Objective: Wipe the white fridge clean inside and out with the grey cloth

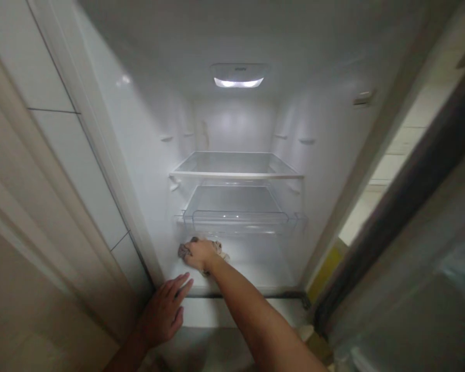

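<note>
My right hand (200,253) reaches into the open fridge and presses a crumpled patterned cloth (184,251) onto the white floor of the compartment, near its left wall. Parts of the cloth stick out on both sides of the hand. Outside, at the lower left front edge of the fridge (236,289), my left hand (166,310) is held with its fingers apart and nothing in it. Whether its fingertips touch the edge I cannot tell.
Above my right hand are a clear plastic drawer or tray (240,217) and a glass shelf (236,163). A lit lamp (238,82) sits in the ceiling. The fridge door (418,248) stands open on the right; a tiled wall (77,165) runs along the left.
</note>
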A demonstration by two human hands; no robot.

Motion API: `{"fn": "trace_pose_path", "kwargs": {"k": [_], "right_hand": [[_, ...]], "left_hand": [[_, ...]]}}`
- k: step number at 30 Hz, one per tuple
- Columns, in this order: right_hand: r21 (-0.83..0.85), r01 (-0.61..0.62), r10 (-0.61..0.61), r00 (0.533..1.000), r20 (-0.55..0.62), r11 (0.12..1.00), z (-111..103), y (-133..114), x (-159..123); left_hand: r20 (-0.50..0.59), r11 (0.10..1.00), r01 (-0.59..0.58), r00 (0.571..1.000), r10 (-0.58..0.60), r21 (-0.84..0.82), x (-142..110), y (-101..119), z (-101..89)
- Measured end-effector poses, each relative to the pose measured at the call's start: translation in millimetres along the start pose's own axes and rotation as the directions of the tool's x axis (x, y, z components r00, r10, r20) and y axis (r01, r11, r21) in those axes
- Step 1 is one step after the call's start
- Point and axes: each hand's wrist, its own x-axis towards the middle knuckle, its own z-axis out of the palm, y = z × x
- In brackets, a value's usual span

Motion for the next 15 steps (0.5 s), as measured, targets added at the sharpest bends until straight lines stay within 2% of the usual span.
{"fn": "trace_pose_path", "kwargs": {"k": [4,7,10,12,15], "right_hand": [[-0.032,-0.002,0.002,1.000,0.007,0.999,0.1,-6.3,-47.4],[-0.060,-0.019,0.020,1.000,0.012,0.998,-4.2,6.1,-73.8],[-0.077,-0.089,0.088,0.996,-0.015,0.993,-14.5,36.7,-91.7],[-0.077,-0.187,0.183,0.981,-0.062,0.979,-22.3,64.2,-98.9],[-0.046,-0.396,0.383,0.908,-0.170,0.917,-31.1,106.6,-100.1]], "left_hand": [[-0.038,1.000,-0.023,0.999,0.023,0.019,0.9,-1.1,1.1],[-0.056,0.999,-0.037,0.998,0.039,0.040,1.5,-0.7,0.3],[-0.060,0.997,-0.045,0.997,0.048,0.064,2.7,-0.3,-1.0],[-0.055,0.996,-0.056,0.997,0.060,0.072,4.0,-0.5,-1.6],[-0.073,0.994,-0.086,0.993,0.091,0.061,5.3,-1.2,-1.3]]}}
